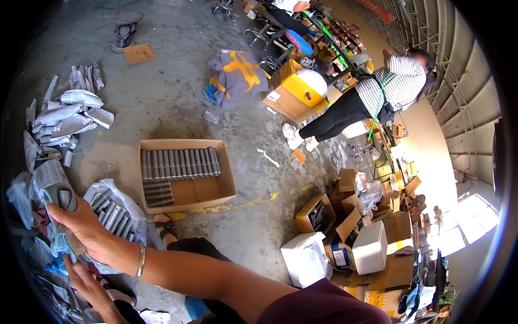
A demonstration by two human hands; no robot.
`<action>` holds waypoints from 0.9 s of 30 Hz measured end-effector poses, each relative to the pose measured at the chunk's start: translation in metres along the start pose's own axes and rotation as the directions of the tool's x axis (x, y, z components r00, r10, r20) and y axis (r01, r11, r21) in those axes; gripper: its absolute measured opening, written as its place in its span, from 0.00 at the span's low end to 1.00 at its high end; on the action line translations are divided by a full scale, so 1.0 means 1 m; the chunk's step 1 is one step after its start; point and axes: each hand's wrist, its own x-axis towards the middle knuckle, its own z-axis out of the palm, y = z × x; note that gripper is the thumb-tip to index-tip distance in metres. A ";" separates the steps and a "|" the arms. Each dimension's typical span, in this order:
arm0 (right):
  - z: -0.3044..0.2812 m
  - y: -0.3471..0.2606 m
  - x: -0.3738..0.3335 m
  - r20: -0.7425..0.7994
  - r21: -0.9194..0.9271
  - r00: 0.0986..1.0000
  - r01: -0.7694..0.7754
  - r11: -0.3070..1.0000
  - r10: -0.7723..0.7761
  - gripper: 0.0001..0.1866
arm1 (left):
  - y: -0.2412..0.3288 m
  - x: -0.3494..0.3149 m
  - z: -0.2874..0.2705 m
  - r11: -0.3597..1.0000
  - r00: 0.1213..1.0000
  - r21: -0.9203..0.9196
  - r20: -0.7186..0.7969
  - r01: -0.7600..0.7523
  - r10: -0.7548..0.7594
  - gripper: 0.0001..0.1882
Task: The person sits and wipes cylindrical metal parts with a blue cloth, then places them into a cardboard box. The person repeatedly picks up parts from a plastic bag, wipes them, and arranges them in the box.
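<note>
My right hand [83, 221], with a bracelet on its wrist, reaches across to the far lower left and is closed round a grey metal cylinder [65, 198] partly covered by bluish-grey wrapping [58, 237]. Just below, my left hand [89, 283] has its fingers against the lower end of that wrapping; part of its grip is hidden. Beside my right hand, a clear plastic bag [138, 208] lies open with several shiny metal cylinders [115, 217] in it. Beyond it stands an open cardboard box [202, 190], partly filled with rows of grey cylinders [181, 163].
Crumpled paper rolls [70, 116] are heaped at the left. White foam boxes [369, 247] and open cartons [337, 248] crowd the right. A person in a striped top [396, 83] stands near a taped carton [294, 94] and a purple-grey bundle [237, 78]. Another person sits farther back.
</note>
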 end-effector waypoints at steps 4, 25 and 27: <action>-0.003 0.007 0.002 0.062 0.111 0.997 0.028 0.993 -0.035 0.24 | 0.009 0.002 0.021 0.961 0.986 -0.266 -0.118 0.080 -0.115 0.35; 0.033 0.041 -0.028 0.213 -0.465 0.921 0.389 0.796 -0.326 0.26 | -0.007 0.012 -0.007 0.912 0.888 -0.409 -0.415 0.011 -0.197 0.28; 0.011 0.028 -0.015 0.298 -0.478 0.898 0.435 0.763 -0.325 0.25 | 0.057 0.003 0.020 0.886 0.928 -0.462 -0.312 0.041 -0.206 0.33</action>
